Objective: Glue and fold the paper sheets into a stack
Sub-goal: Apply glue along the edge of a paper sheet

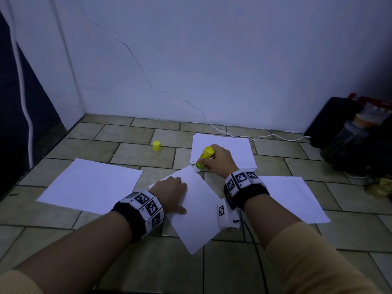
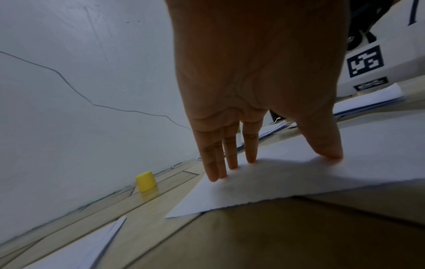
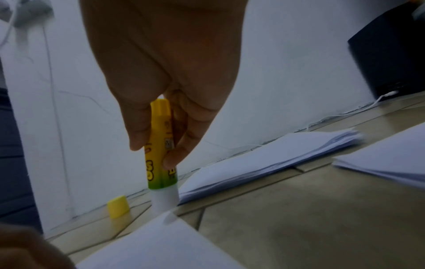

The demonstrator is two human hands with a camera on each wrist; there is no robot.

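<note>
A white paper sheet (image 1: 197, 209) lies turned at an angle on the tiled floor between my arms. My left hand (image 1: 171, 193) lies flat on it, straight fingers (image 2: 231, 154) and thumb pressing the paper (image 2: 276, 182) down. My right hand (image 1: 218, 159) grips a yellow glue stick (image 1: 204, 157), held tip down, fingers and thumb round its barrel (image 3: 159, 145). Its white glue tip (image 3: 164, 202) touches the sheet's far corner (image 3: 170, 220). The yellow cap (image 1: 156, 145) stands apart on the floor behind.
A stack of paper sheets (image 1: 233, 149) lies behind my right hand. One sheet (image 1: 91, 185) lies to the left, another pile (image 1: 297, 198) to the right. A white cable (image 1: 254, 136) runs along the wall. Black bag and bottles (image 1: 350, 132) stand at far right.
</note>
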